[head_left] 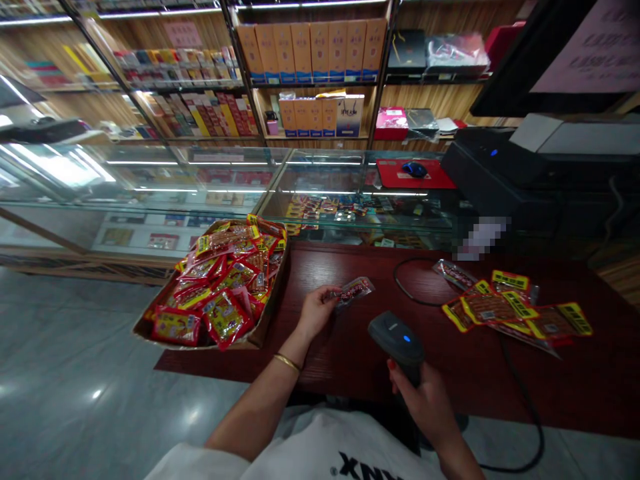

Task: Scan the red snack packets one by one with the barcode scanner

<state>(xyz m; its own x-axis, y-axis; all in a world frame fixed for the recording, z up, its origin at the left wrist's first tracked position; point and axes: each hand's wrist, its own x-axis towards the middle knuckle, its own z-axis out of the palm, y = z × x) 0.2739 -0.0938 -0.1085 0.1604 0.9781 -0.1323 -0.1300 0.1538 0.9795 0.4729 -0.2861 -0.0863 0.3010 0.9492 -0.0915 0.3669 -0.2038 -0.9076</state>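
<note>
Between the fingers of my left hand point(319, 311) is the end of a narrow, clear-wrapped snack packet point(356, 289), held just over the dark red wooden desk point(320, 267). My right hand point(425, 400) grips the handle of a black barcode scanner point(397, 337), which shows a lit blue spot on top. The scanner's head points toward the packet, with a gap between them. To the left stands a cardboard box point(265, 327) heaped with red and yellow snack packets point(225, 280). A loose pile of flat yellow-edged snack packets point(500, 307) lies on the right of the desk.
A black cable point(525, 393) loops down at the right. Beyond the desk is a glass display counter point(310, 167) with a blue mouse point(415, 169) on a red mat point(387, 175). A black printer-like machine point(465, 180) and a monitor point(525, 73) stand at the right.
</note>
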